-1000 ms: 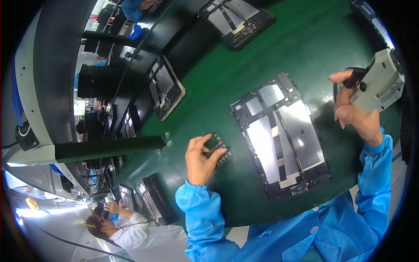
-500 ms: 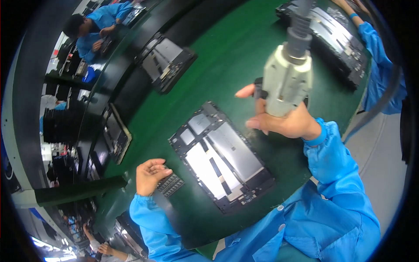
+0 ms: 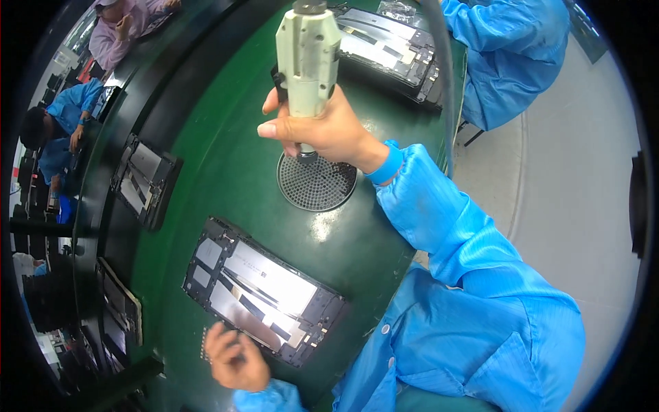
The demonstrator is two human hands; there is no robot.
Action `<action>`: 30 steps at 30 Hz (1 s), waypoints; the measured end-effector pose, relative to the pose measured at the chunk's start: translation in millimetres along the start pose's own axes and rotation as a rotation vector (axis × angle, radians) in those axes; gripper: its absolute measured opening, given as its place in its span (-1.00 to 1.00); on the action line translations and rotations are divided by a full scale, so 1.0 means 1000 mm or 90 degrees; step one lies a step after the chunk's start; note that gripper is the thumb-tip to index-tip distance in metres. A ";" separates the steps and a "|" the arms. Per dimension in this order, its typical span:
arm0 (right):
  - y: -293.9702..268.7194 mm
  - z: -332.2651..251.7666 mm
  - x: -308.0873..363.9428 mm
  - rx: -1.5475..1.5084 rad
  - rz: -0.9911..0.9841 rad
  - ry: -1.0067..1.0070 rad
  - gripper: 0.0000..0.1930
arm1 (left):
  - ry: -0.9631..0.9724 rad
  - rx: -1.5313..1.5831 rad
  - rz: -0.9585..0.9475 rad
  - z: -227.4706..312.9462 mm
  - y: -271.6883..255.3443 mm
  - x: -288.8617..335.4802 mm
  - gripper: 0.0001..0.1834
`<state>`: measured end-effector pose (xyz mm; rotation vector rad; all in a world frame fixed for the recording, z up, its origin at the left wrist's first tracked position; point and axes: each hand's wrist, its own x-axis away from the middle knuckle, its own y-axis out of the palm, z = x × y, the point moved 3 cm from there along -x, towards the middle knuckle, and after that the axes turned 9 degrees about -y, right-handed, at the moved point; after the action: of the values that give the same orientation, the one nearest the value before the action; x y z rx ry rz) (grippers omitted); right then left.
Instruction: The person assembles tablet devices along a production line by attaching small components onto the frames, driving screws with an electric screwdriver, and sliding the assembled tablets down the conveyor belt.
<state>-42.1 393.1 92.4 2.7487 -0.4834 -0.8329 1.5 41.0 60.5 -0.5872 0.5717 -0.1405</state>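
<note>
My right hand (image 3: 319,127) is wrapped round a pale grey-green electric screwdriver (image 3: 305,65), held upright. Its lower end is over the rim of a round perforated tray (image 3: 316,187), which has small dark bits at its far right. An opened tablet (image 3: 271,285) with silver battery panels and a black frame lies on the table, nearer to me. Beside its lower left edge is my left hand (image 3: 237,357), fingers bent and smeared by motion, so any hold is unclear. A small dotted plate (image 3: 204,345) shows partly behind those fingers.
More opened devices lie on the dark ledge at left, one (image 3: 144,180) farther off and another (image 3: 121,302) nearer. At far right, an opened device (image 3: 388,51) sits by a co-worker's blue sleeve (image 3: 508,31). A dark cable (image 3: 441,82) hangs at right.
The view has swung right, bringing the round tray into sight. My right hand has carried the screwdriver to the tray. My left hand has shifted off the small plate's near end toward the tablet's edge.
</note>
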 end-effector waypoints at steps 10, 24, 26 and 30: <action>0.003 0.028 -0.001 0.047 -0.028 0.025 -0.69 | -0.086 0.106 -0.022 0.015 0.079 -0.027 -0.87; -0.005 0.031 -0.004 0.044 -0.023 0.032 -0.76 | -0.369 0.168 0.039 0.001 0.022 -0.021 -0.83; -0.002 0.033 -0.004 0.034 -0.039 0.050 -0.76 | -0.407 0.172 0.037 -0.001 0.008 -0.014 -0.83; -0.004 0.032 -0.006 0.103 -0.027 0.030 -0.70 | -0.472 0.165 -0.043 -0.011 0.003 -0.010 -0.84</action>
<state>-64.1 395.3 68.1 2.9284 -0.5063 -0.7683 -13.1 41.4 55.7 -0.3664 -0.1845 -0.0504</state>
